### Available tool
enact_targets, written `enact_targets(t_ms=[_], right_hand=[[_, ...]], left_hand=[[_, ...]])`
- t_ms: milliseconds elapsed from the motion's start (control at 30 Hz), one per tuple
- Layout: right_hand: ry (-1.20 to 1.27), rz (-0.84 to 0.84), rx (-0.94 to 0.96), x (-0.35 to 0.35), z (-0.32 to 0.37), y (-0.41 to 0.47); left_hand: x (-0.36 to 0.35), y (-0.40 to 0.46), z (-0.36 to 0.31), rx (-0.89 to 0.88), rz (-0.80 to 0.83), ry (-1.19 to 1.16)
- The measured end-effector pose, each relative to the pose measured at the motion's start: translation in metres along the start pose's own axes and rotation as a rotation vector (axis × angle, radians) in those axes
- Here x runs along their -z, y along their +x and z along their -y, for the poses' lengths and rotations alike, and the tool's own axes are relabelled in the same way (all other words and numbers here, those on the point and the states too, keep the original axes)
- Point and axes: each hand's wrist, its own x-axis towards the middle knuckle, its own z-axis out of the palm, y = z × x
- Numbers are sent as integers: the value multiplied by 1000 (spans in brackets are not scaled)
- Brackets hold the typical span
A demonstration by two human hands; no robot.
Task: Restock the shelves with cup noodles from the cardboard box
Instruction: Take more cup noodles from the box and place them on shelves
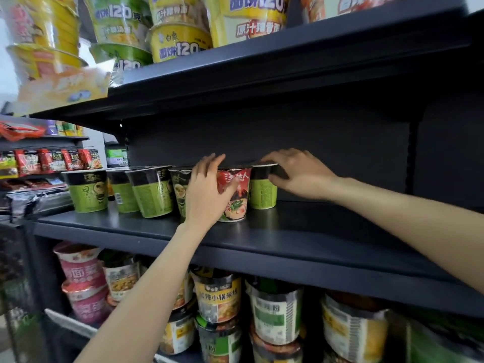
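- Your left hand [207,189] is wrapped around the red cup [234,195], centre frame, on the middle shelf [301,231]; that grip is closed on its left side wall.
- Your right hand [296,174] lies with fingers spread over the rim of the green cup [262,189] just right of the red one; whether it truly clamps it, you cannot tell.
- More green cups [154,192] line the shelf towards centre left.
- The cardboard box is not in view.
- These cups look light, thin-walled and film-slick, so squeeze gently.
- Hold mid-wall or under the rim, never the lid.
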Motion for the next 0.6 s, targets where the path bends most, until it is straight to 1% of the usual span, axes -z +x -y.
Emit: enact_targets(t_ms=[100,233,333,433,500,533,600], right_hand=[[-11,-107,-5,17,21,-25],[-58,-299,3,37,57,-76],[-49,-528,-5,44,91,-131],[6,-735,-73,42,127,-199],[31,-768,-132,38,149,-252],[38,-744,-158,35,159,-280],[38,-621,-215,28,176,-341]], left_hand=[[20,-15,-14,-34,-71,-79],[59,-49,-42,-91,-96,-185],[88,-93,-74,-140,-111,-392],[110,-152,-110,-156,-106,-616],[118,-198,-131,-137,-30,-750],[120,-222,-141,-131,34,-800],[121,-270,-160,-129,208,-846]])
